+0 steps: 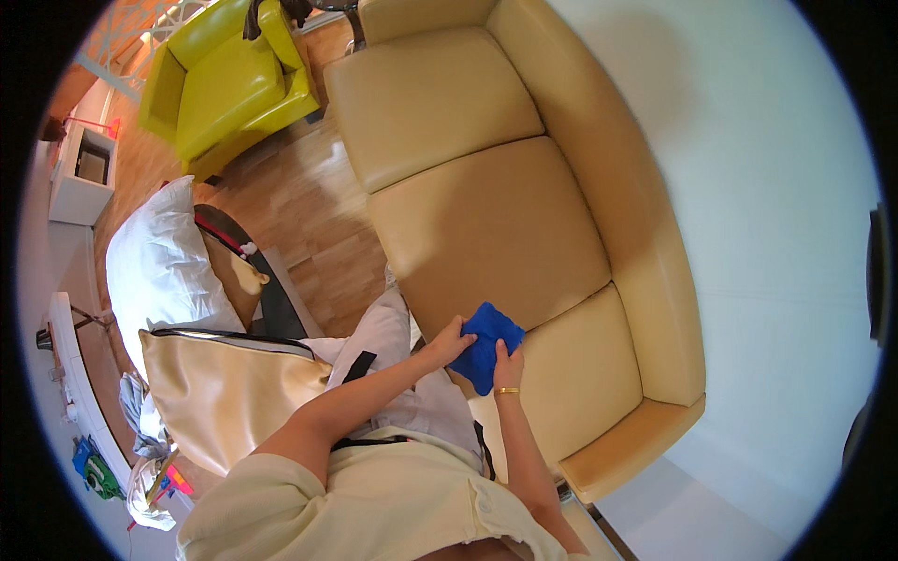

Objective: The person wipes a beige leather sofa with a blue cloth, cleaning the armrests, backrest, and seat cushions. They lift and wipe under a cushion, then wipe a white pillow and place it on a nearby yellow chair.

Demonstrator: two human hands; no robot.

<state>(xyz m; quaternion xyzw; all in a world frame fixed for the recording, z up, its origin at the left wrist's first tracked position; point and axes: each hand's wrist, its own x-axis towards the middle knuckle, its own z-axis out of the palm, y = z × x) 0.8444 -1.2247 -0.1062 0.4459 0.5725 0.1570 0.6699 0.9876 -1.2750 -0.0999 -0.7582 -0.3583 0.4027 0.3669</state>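
Note:
A folded blue cloth [485, 345] is held between both hands, above the front edge of a tan leather sofa [491, 224]. My left hand [451, 342] grips the cloth at its left side, thumb on top. At its lower right corner, my right hand [508, 366] pinches it, with a gold bracelet on the wrist. The cloth's underside and the fingers beneath it are hidden. The sofa has three seat cushions, and the near cushion [575, 372] lies just beyond my right hand.
On my left stands a tan leather cushion cover [231, 393] with an unzipped edge, beside a white pillow or cushion insert [165, 273]. A yellow-green armchair [231, 84] stands on the wood floor [302, 203] farther off. A white wall [758, 210] runs behind the sofa.

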